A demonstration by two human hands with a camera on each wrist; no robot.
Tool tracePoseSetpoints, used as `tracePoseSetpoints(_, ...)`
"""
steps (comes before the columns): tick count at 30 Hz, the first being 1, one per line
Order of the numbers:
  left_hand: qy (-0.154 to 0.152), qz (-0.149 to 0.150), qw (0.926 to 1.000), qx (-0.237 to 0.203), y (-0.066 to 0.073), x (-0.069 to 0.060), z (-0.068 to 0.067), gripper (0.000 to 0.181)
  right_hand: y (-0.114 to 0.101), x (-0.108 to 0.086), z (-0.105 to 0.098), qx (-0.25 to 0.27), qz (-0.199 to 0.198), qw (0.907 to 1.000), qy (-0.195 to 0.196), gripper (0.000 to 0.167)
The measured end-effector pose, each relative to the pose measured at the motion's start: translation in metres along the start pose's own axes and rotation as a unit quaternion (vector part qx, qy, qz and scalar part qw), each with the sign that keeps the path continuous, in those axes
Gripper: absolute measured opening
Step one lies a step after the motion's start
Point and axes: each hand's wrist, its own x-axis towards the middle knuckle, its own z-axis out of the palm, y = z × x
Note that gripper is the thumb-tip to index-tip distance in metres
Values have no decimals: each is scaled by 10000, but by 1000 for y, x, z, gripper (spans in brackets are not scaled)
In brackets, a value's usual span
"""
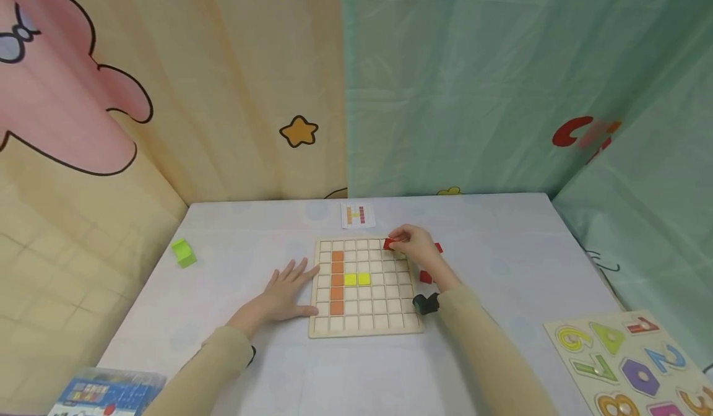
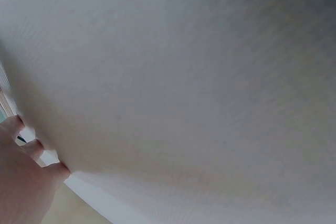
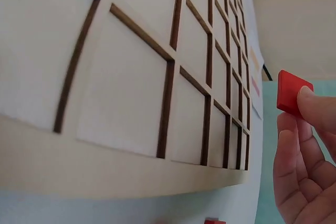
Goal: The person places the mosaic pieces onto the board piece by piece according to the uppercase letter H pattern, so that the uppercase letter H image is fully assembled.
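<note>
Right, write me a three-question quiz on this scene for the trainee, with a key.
1. What does the right hand pinch?
2. True or false: the left hand is gripping the green blocks.
3. Fill in: the column on the grid board has ___ orange tiles.

Key:
1. A red tile.
2. False; its fingers are spread at the board's left edge.
3. Five.
</note>
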Motion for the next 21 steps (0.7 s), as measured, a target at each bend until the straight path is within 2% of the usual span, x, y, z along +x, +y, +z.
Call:
tracePoseSetpoints(6, -28, -41, 10000, -8, 1, 0, 1, 97, -1, 6, 9, -227, 229, 9994, -156, 13)
tracePoseSetpoints(13, -10, -65, 10000, 3, 1, 1, 1, 97, -4, 9, 20, -782, -89, 9959, -439, 8)
tracePoseSetpoints(21, -23, -117, 9999, 11, 0, 1, 0, 97, -8, 7, 31, -956, -297, 9940, -450, 5)
